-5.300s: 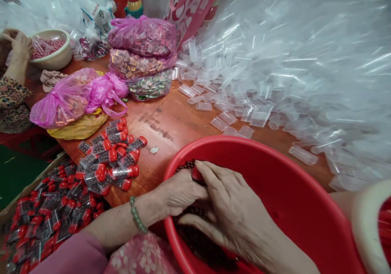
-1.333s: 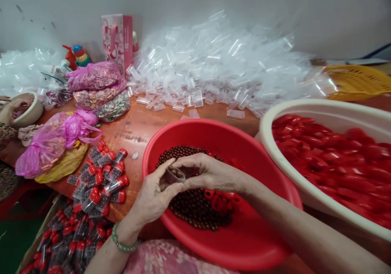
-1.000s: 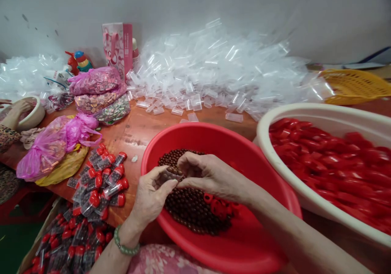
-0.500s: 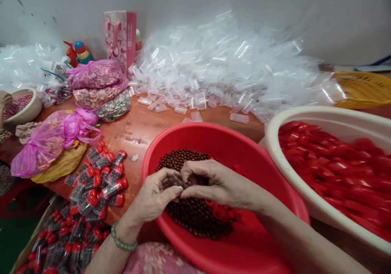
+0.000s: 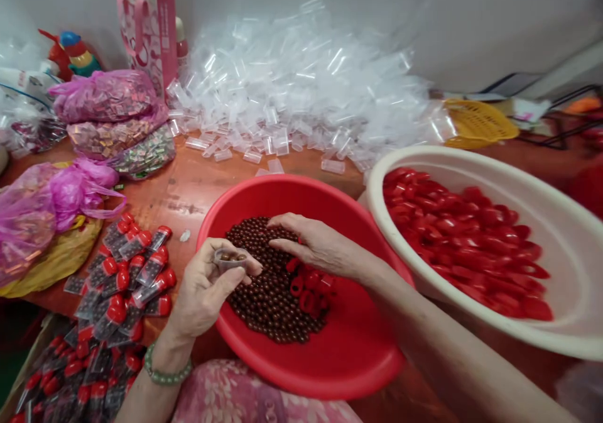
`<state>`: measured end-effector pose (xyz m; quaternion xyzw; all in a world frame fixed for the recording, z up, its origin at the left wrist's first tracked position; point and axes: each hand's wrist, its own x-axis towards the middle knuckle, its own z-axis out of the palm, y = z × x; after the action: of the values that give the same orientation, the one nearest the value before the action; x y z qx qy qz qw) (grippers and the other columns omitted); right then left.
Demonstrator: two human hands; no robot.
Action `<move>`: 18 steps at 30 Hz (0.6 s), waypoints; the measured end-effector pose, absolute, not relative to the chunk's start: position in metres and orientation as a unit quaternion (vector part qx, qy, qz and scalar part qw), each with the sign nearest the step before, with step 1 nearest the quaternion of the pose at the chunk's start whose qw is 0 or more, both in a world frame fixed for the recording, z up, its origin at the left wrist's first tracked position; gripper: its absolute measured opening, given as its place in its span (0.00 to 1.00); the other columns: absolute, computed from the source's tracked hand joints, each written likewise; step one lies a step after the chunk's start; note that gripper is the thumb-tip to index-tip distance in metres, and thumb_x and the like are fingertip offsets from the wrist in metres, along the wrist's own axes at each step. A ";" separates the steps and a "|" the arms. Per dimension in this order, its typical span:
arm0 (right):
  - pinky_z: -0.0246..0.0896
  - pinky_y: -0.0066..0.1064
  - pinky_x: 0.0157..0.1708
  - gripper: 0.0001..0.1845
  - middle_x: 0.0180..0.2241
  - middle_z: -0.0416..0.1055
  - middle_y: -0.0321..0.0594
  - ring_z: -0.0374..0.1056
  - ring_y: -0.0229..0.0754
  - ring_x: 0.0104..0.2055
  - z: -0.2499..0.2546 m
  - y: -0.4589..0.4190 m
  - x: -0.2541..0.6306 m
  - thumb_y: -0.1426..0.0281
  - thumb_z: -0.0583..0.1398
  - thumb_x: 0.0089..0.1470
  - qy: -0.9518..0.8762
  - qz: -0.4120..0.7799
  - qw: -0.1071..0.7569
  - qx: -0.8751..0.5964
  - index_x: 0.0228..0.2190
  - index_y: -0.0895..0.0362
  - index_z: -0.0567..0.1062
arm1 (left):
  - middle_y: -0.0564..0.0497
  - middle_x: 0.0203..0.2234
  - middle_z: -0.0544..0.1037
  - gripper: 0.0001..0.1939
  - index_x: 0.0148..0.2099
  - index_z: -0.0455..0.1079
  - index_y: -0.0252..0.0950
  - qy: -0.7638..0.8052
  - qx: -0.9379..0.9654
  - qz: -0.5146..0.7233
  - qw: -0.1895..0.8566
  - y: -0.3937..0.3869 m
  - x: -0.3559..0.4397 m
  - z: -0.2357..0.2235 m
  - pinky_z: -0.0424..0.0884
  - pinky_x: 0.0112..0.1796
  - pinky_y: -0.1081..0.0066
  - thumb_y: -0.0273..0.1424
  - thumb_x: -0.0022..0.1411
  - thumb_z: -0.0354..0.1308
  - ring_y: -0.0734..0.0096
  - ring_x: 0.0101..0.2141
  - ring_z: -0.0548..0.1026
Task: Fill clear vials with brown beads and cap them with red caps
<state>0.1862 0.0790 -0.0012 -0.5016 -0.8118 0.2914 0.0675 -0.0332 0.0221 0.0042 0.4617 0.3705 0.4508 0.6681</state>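
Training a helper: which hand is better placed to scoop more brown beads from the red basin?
Probably the right hand: empty, fingers over the brown beads in the red basin; the left hand holds a small clear container.

Bright, even, diffuse light fills the scene from no single visible source, and the white wall (image 5: pixel 377 21) stays pale without hot spots. Shadows are soft and faint, darkest beneath the rim of the red plastic basin (image 5: pixel 358 360). Small white glints of glare spark across the clear plastic tubes (image 5: pixel 301 83) and the brown beads (image 5: pixel 268 297). The wide lens bows the white basin (image 5: pixel 556 222) and the counter (image 5: pixel 211 190) toward the frame edges, where the right side smears into motion blur.
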 end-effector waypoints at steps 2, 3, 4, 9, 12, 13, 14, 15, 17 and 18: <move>0.60 0.32 0.41 0.09 0.39 0.74 0.44 0.69 0.43 0.41 -0.008 0.075 0.198 0.70 0.56 0.58 -0.814 0.281 0.014 -0.508 0.39 0.58 0.73 | 0.48 0.36 0.78 0.07 0.43 0.67 0.35 0.372 0.499 0.434 0.652 0.021 -0.034 0.007 0.71 0.39 0.73 0.30 0.63 0.57 0.72 0.37 0.76; 0.60 0.32 0.39 0.06 0.36 0.74 0.44 0.69 0.44 0.39 -0.012 0.072 0.202 0.73 0.57 0.55 -0.818 0.272 -0.015 -0.507 0.34 0.58 0.74 | 0.48 0.37 0.78 0.06 0.43 0.68 0.35 0.376 0.516 0.423 0.643 0.021 -0.034 0.008 0.71 0.39 0.73 0.29 0.63 0.57 0.71 0.38 0.76; 0.58 0.33 0.37 0.05 0.34 0.74 0.44 0.69 0.45 0.38 -0.017 0.068 0.205 0.76 0.58 0.53 -0.822 0.259 -0.039 -0.506 0.31 0.58 0.75 | 0.47 0.37 0.78 0.07 0.43 0.70 0.34 0.378 0.529 0.413 0.638 0.021 -0.033 0.009 0.71 0.40 0.72 0.29 0.62 0.57 0.71 0.38 0.76; 0.54 0.38 0.39 0.12 0.34 0.73 0.51 0.67 0.50 0.42 -0.045 0.053 0.202 0.84 0.53 0.50 -0.840 0.200 -0.080 -0.499 0.30 0.60 0.75 | 0.48 0.37 0.77 0.06 0.42 0.70 0.34 0.388 0.547 0.393 0.629 0.023 -0.028 0.008 0.70 0.40 0.72 0.29 0.62 0.57 0.72 0.37 0.75; 0.54 0.38 0.40 0.11 0.32 0.72 0.50 0.66 0.49 0.40 -0.050 0.054 0.202 0.83 0.53 0.50 -0.846 0.198 -0.057 -0.491 0.27 0.60 0.73 | 0.47 0.37 0.77 0.06 0.42 0.69 0.34 0.398 0.541 0.379 0.637 0.023 -0.025 0.007 0.70 0.42 0.71 0.29 0.62 0.57 0.70 0.38 0.74; 0.55 0.38 0.40 0.11 0.32 0.72 0.49 0.66 0.48 0.39 -0.048 0.055 0.204 0.82 0.53 0.51 -0.847 0.202 -0.041 -0.491 0.27 0.59 0.73 | 0.47 0.38 0.77 0.06 0.42 0.69 0.34 0.400 0.536 0.379 0.640 0.023 -0.024 0.007 0.70 0.42 0.70 0.30 0.62 0.57 0.70 0.39 0.74; 0.55 0.38 0.40 0.10 0.32 0.72 0.49 0.66 0.47 0.39 -0.045 0.056 0.207 0.81 0.53 0.53 -0.845 0.207 -0.020 -0.492 0.27 0.59 0.73 | 0.47 0.37 0.77 0.06 0.41 0.68 0.34 0.405 0.532 0.376 0.642 0.022 -0.022 0.007 0.69 0.43 0.70 0.29 0.62 0.57 0.70 0.39 0.74; 0.56 0.37 0.40 0.10 0.32 0.72 0.47 0.66 0.46 0.38 -0.041 0.058 0.211 0.78 0.53 0.55 -0.843 0.214 0.004 -0.494 0.28 0.58 0.72 | 0.47 0.37 0.76 0.05 0.40 0.68 0.34 0.410 0.531 0.369 0.643 0.022 -0.020 0.007 0.69 0.43 0.70 0.29 0.62 0.57 0.70 0.39 0.74; 0.60 0.35 0.40 0.08 0.34 0.73 0.45 0.67 0.44 0.38 -0.030 0.059 0.216 0.71 0.53 0.59 -0.826 0.237 0.070 -0.506 0.31 0.57 0.72 | 0.47 0.36 0.76 0.05 0.39 0.67 0.34 0.424 0.528 0.353 0.645 0.021 -0.016 0.006 0.69 0.44 0.69 0.29 0.61 0.57 0.70 0.39 0.74; 0.62 0.34 0.39 0.10 0.35 0.73 0.44 0.68 0.43 0.37 -0.025 0.059 0.217 0.66 0.52 0.61 -0.814 0.247 0.109 -0.514 0.34 0.57 0.71 | 0.47 0.36 0.76 0.05 0.39 0.67 0.34 0.432 0.526 0.350 0.644 0.021 -0.014 0.006 0.69 0.44 0.68 0.29 0.61 0.57 0.70 0.39 0.74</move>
<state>0.2170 0.0592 -0.0247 -0.5141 -0.8142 0.2471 0.1085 -0.0138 0.0209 0.0058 0.5256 0.4321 0.3498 0.6440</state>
